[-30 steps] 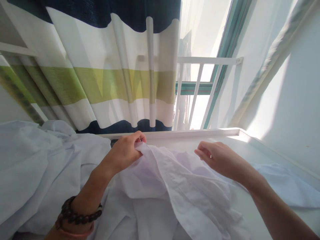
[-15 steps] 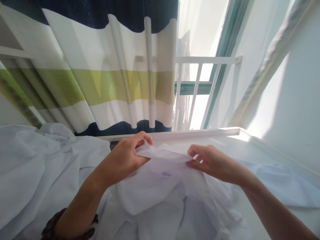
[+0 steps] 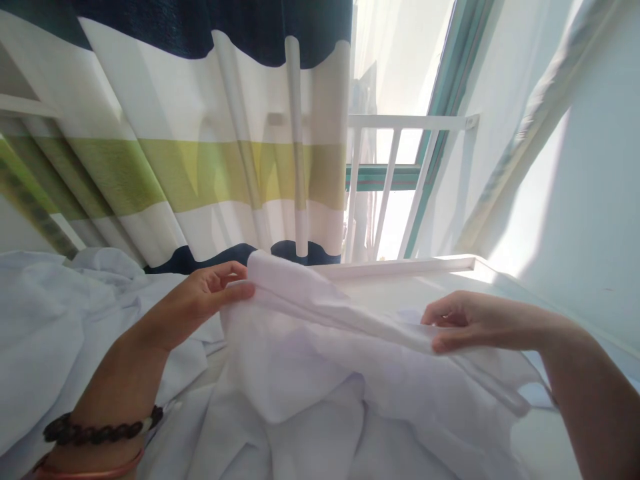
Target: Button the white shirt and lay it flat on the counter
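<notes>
A white cloth garment (image 3: 320, 360), thin and loosely draped, is stretched between my two hands in the middle of the view. My left hand (image 3: 213, 290) pinches its upper left edge between thumb and fingers; a dark bead bracelet circles that wrist. Farther right, my right hand (image 3: 460, 320) is closed on the same edge. A folded seam runs slanting down from left to right between them. The lower part of the garment hangs in creases over more white fabric, and I cannot tell where one ends and the other begins.
On the left lies a heap of white cloth (image 3: 35, 333). A white ledge rim (image 3: 400, 265) runs along the back, with a white railing (image 3: 415, 123) and window behind it. A striped curtain (image 3: 200, 167) hangs at the back left; a pale wall (image 3: 600, 220) stands right.
My hands have moved apart, the left one leftward and the right one rightward. The garment's edge between them has spread wider, its left end now held higher.
</notes>
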Demonstrator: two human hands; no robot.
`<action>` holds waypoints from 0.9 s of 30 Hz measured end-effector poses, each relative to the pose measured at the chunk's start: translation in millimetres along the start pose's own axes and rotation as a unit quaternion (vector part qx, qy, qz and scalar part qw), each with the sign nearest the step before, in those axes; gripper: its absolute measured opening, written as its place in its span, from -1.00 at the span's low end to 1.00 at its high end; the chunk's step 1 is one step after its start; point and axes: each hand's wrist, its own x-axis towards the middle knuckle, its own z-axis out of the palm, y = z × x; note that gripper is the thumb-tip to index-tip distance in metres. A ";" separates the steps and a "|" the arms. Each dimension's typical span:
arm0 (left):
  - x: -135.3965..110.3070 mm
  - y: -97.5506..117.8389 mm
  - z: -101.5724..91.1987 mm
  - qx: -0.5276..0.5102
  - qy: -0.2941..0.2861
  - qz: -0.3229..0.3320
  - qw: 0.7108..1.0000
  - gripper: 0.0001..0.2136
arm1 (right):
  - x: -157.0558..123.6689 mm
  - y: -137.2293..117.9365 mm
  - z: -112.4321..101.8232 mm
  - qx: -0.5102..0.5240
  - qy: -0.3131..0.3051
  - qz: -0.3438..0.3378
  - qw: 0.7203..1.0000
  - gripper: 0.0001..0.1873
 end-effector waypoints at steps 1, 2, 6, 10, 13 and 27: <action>-0.3 -1.2 -1.0 -0.045 -0.006 -0.005 0.999 -0.85 | 0.0 1.7 -0.1 -0.011 0.002 -0.004 1.000 -0.66; -0.1 -2.5 -1.8 -0.075 -0.005 -0.008 0.997 -0.86 | 0.5 2.4 0.1 -0.015 0.024 -0.009 1.000 -0.64; 3.7 -5.7 -3.7 -0.072 0.025 -0.011 0.997 -0.72 | 6.2 -1.8 2.7 -0.004 0.128 -0.010 0.992 -0.52; 12.7 -10.7 -5.2 0.044 0.083 0.022 0.995 -0.51 | 11.3 -9.6 6.2 -0.004 0.132 -0.019 0.991 -0.53; 18.8 -13.8 0.0 0.218 0.166 0.100 0.956 -0.62 | 13.7 -13.8 9.3 0.040 0.059 -0.065 0.995 -0.62; 6.1 -4.0 71.1 0.271 -0.198 0.223 0.915 -0.46 | 19.1 -30.5 28.0 0.326 0.085 -0.110 0.935 -0.58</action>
